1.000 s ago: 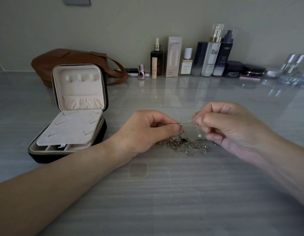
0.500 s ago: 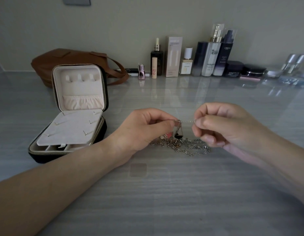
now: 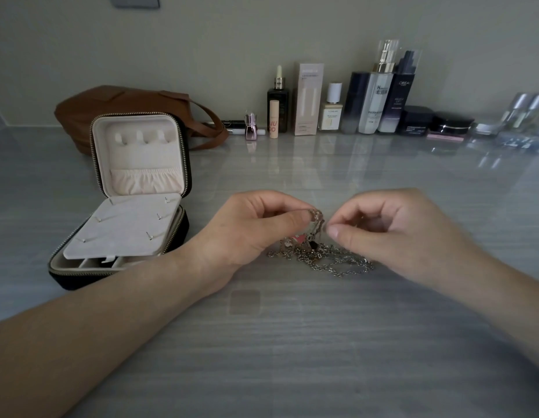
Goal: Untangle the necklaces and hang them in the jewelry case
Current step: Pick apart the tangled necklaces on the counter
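Two bare hands meet low over a grey, streaked tabletop (image 3: 292, 342). At far left a small square black zip-up jewelry case (image 3: 141, 158) stands open, its cream lid upright and its three little hooks bare. A tan leather bag (image 3: 111, 104) sits behind it. Next, the left hand (image 3: 247, 230) pinches a bunched loop of chain between thumb and forefinger, lifted just off the table. Between the hands lies the tangle of thin silver-coloured chain necklaces (image 3: 322, 259), mostly resting on the table, well apart from the case. A pink charm and a dark one dangle from the raised strand. The right hand (image 3: 397, 230) has its fingers curled, the thumb tip just beside that strand; whether it grips any chain cannot be told. Along the back wall at right stands a row of cosmetic bottles and jars (image 3: 370, 104). A second ago a short taut length ran between the hands; now they have closed in and it has gone slack, so the knot looks unsolved and nothing is hung.
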Demonstrator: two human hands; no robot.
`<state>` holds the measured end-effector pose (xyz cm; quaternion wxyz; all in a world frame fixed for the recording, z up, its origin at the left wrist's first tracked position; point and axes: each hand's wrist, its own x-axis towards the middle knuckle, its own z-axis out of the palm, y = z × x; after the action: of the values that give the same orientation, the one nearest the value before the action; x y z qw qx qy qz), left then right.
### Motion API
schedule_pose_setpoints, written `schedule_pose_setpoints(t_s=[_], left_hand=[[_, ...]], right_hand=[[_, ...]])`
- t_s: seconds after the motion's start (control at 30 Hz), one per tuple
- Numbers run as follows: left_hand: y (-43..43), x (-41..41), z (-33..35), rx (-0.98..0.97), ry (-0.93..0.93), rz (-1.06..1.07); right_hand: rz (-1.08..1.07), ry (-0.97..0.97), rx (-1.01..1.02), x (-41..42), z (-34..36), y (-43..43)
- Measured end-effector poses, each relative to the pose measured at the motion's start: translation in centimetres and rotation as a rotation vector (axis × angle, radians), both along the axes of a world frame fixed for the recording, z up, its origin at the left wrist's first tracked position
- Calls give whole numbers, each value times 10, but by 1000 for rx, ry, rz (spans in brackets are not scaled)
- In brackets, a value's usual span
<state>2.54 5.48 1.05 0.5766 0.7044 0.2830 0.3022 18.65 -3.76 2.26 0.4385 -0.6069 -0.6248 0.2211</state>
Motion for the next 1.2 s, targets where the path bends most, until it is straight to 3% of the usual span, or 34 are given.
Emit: schedule_pose_setpoints(t_s=[0.2, 0.43, 0.67, 1.2], left_hand=[[-3, -1, 2, 5, 3, -3], [-4, 0, 1, 18, 9, -5], [-3, 0, 1, 32, 13, -2], [2, -1, -3, 101, 3, 1]], right_hand=[[-93, -336, 324, -6, -2, 0], [-155, -518, 336, -8, -6, 4], [-156, -465, 298, -7, -3, 3], [-129, 86, 27, 0, 2, 7]])
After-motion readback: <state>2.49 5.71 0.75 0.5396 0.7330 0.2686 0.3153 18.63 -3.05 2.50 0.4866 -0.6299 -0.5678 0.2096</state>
